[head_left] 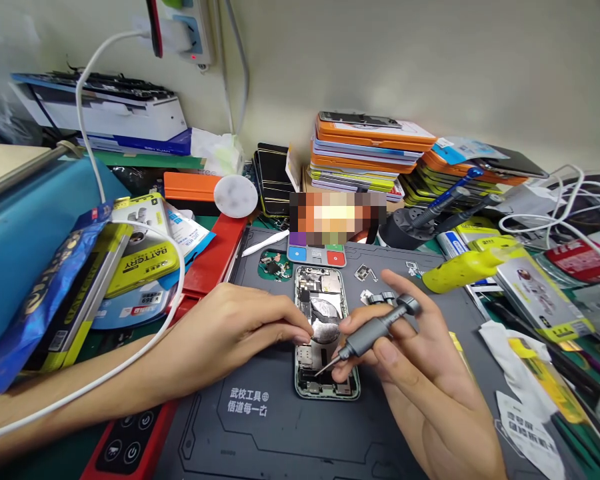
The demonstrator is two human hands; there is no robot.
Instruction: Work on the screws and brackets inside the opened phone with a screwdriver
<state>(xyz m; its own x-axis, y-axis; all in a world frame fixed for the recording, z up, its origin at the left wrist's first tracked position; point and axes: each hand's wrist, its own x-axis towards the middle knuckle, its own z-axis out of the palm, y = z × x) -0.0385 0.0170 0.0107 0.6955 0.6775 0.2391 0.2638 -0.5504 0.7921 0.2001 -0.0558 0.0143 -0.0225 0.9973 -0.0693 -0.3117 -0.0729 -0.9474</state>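
An opened smartphone (325,303) lies on the grey work mat (260,440) with its inner parts bare. My right hand (405,360) grips a small grey screwdriver (375,333), its thin tip pointing down-left over the lower part of the phone. From the left, my left hand (260,320) reaches to the phone's left edge, thumb and forefinger pinched together. Whatever those fingertips may hold is too small or hidden to make out. Part of the phone's right side is covered by my right fingers.
Small metal parts (366,272) lie right of the phone, and a green circuit board (275,265) is at its upper left. A yellow bottle (467,268) and screwdriver holder (405,228) stand right. A white cable (180,280) loops over my left forearm. Battery boxes (145,267) crowd the left.
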